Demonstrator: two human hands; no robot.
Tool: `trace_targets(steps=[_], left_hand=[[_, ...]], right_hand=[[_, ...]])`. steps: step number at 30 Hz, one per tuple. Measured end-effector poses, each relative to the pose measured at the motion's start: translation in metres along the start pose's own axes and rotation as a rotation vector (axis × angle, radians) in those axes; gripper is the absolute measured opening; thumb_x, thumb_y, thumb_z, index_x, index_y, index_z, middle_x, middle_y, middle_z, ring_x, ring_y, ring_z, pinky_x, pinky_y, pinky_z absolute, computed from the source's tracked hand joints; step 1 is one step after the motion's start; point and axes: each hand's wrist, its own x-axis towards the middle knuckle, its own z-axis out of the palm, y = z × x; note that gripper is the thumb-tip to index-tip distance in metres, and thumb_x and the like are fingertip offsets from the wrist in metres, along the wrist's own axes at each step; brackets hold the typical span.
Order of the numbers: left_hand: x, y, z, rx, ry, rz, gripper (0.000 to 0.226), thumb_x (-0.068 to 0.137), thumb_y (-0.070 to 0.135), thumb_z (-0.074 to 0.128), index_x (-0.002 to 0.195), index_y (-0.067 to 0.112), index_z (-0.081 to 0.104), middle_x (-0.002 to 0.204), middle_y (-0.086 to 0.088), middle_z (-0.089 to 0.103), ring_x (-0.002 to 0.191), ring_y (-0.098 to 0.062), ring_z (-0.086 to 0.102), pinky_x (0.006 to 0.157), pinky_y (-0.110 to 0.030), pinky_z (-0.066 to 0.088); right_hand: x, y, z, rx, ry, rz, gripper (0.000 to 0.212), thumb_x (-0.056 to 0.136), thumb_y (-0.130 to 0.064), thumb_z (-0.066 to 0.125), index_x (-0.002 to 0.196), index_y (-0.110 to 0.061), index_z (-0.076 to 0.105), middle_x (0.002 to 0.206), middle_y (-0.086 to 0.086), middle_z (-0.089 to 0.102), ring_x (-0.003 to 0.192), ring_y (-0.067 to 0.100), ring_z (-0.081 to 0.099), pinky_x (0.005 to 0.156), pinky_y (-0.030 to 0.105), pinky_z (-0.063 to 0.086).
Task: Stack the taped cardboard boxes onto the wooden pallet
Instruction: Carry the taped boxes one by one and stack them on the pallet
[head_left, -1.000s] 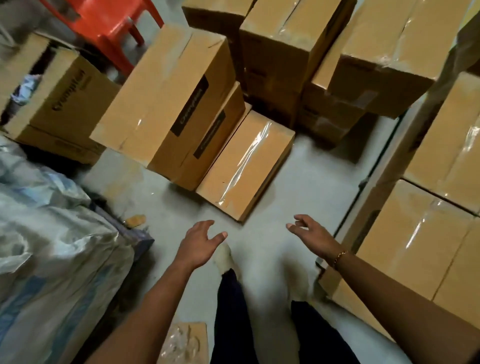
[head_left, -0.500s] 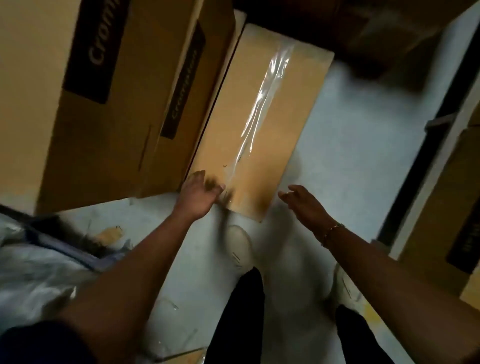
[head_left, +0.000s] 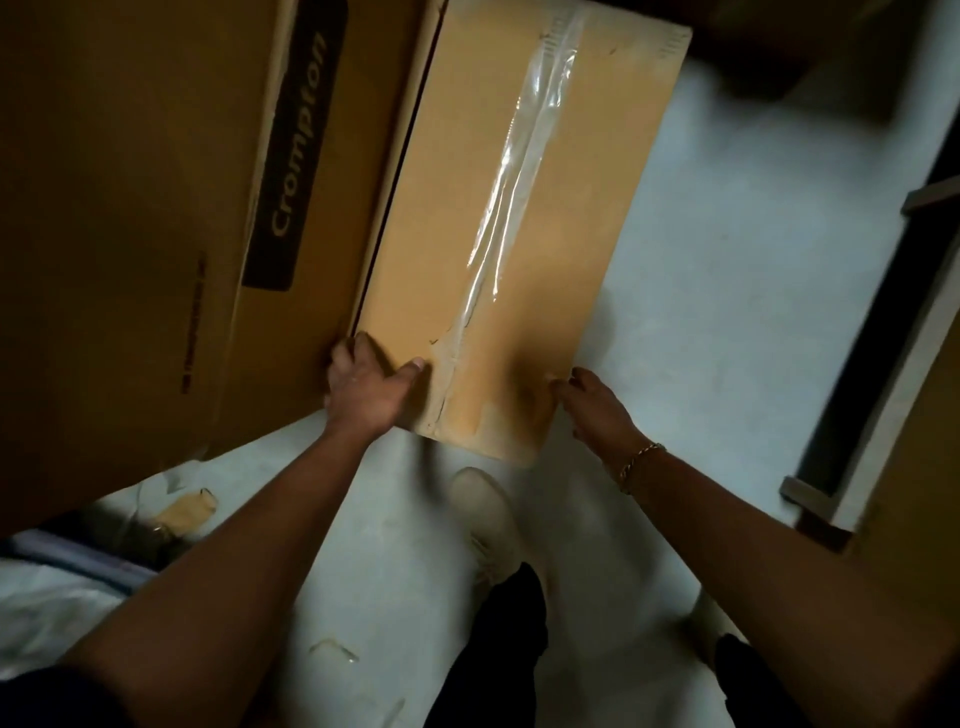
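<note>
1. The floor (head_left: 753, 270) of the dim storeroom was pale, smooth concrete, with a torn scrap of cardboard (head_left: 188, 512) lying near the lower left.
2. A dark upright frame (head_left: 878, 332) ran along the right side, and crumpled pale sacking (head_left: 47, 603) filled the lower left corner.
3. The taped cardboard box (head_left: 431, 234), long and flat, lay on the floor directly ahead of the person, its long left side close against a larger carton (head_left: 130, 208).
4. A strip of clear tape (head_left: 519, 171) sealed the box's top seam from end to end, so its contents could not be seen.
5. The larger carton carried a dark label (head_left: 293, 156) reading "Crompton" and was also closed.
6. The left hand (head_left: 366, 389) gripped the box's near left corner, fingers curled over the side and thumb pressed on top.
7. The right hand (head_left: 597, 410), a gold bracelet (head_left: 636, 465) at the wrist, met the near right edge with bent fingers; whether they had closed on the box could not be told.
8. A pale shoe (head_left: 485, 514) stood on the floor just short of the box.
</note>
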Motion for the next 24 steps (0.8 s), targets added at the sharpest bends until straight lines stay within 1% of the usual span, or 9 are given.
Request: trace_targets(steps=[4, 7, 9, 11, 14, 17, 18, 21, 24], left_hand=[[-0.003, 0.003, 0.007, -0.012, 0.02, 0.004, 0.101, 0.09, 0.063, 0.063, 0.163, 0.016, 0.012, 0.165, -0.009, 0.015, 0.151, -0.036, 0.017, 0.121, -0.057, 0.024], [-0.002, 0.003, 0.006, -0.068, 0.032, -0.023, 0.103, 0.088, 0.067, 0.064, 0.164, 0.016, 0.014, 0.165, -0.011, 0.017, 0.152, -0.036, 0.017, 0.121, -0.058, 0.024], [0.001, 0.0, 0.004, -0.071, 0.008, -0.039, 0.102, 0.088, 0.068, 0.063, 0.164, 0.018, 0.016, 0.166, -0.011, 0.016, 0.153, -0.037, 0.018, 0.121, -0.06, 0.023], [0.005, -0.002, 0.003, -0.109, -0.058, -0.051, 0.098, 0.088, 0.068, 0.063, 0.163, 0.021, 0.02, 0.167, -0.01, 0.016, 0.152, -0.039, 0.021, 0.119, -0.061, 0.027], [0.015, -0.003, 0.006, -0.215, -0.124, -0.047, 0.093, 0.083, 0.071, 0.064, 0.157, 0.025, 0.035, 0.159, -0.01, 0.033, 0.14, -0.041, 0.039, 0.111, -0.063, 0.039], [0.026, 0.001, 0.012, -0.361, -0.144, -0.047, 0.084, 0.082, 0.069, 0.069, 0.149, 0.024, 0.046, 0.143, -0.006, 0.055, 0.128, -0.035, 0.053, 0.108, -0.058, 0.043], [0.031, 0.002, 0.014, -0.398, -0.143, -0.045, 0.08, 0.083, 0.065, 0.071, 0.148, 0.024, 0.047, 0.139, -0.005, 0.057, 0.126, -0.033, 0.054, 0.109, -0.056, 0.043], [0.044, 0.003, 0.019, -0.458, -0.137, -0.017, 0.08, 0.077, 0.063, 0.077, 0.145, 0.029, 0.051, 0.132, -0.002, 0.062, 0.121, -0.029, 0.057, 0.106, -0.051, 0.044], [0.041, 0.004, 0.025, -0.476, -0.115, 0.028, 0.08, 0.077, 0.058, 0.08, 0.145, 0.028, 0.051, 0.131, 0.0, 0.064, 0.119, -0.027, 0.059, 0.106, -0.05, 0.045]], right_hand=[[0.002, 0.002, 0.001, 0.006, -0.001, -0.003, 0.025, 0.101, -0.044, 0.058, 0.12, -0.029, 0.061, 0.104, -0.015, 0.062, 0.092, 0.002, 0.056, 0.09, 0.032, 0.045], [0.0, 0.001, -0.002, 0.001, 0.018, -0.006, 0.018, 0.1, -0.045, 0.058, 0.109, -0.03, 0.06, 0.096, -0.016, 0.062, 0.095, 0.009, 0.057, 0.079, 0.029, 0.045], [-0.001, 0.003, -0.007, 0.008, 0.049, 0.001, 0.025, 0.099, -0.048, 0.058, 0.116, -0.03, 0.06, 0.103, -0.012, 0.065, 0.098, 0.012, 0.06, 0.075, 0.028, 0.043], [-0.001, 0.006, -0.013, 0.014, 0.073, 0.028, 0.046, 0.094, -0.057, 0.059, 0.128, -0.026, 0.058, 0.111, -0.007, 0.067, 0.102, 0.016, 0.062, 0.076, 0.029, 0.047], [0.006, 0.015, -0.019, 0.008, 0.084, 0.048, 0.101, 0.068, -0.086, 0.06, 0.151, -0.031, 0.042, 0.14, -0.002, 0.061, 0.124, 0.021, 0.061, 0.101, 0.046, 0.052], [0.021, 0.023, -0.02, 0.043, 0.077, 0.005, 0.126, 0.051, -0.098, 0.063, 0.157, -0.036, 0.032, 0.153, -0.006, 0.051, 0.131, 0.02, 0.057, 0.108, 0.051, 0.049], [0.023, 0.023, -0.019, 0.073, 0.08, -0.019, 0.124, 0.053, -0.095, 0.067, 0.157, -0.037, 0.031, 0.152, -0.007, 0.051, 0.131, 0.018, 0.058, 0.107, 0.048, 0.051], [0.034, 0.026, -0.016, 0.165, 0.059, -0.111, 0.093, 0.076, -0.068, 0.078, 0.153, -0.036, 0.039, 0.141, -0.013, 0.06, 0.119, 0.008, 0.064, 0.103, 0.038, 0.054], [0.038, 0.027, -0.014, 0.22, 0.076, -0.129, 0.09, 0.074, -0.067, 0.079, 0.151, -0.037, 0.043, 0.135, -0.013, 0.064, 0.118, 0.012, 0.065, 0.104, 0.042, 0.054]])
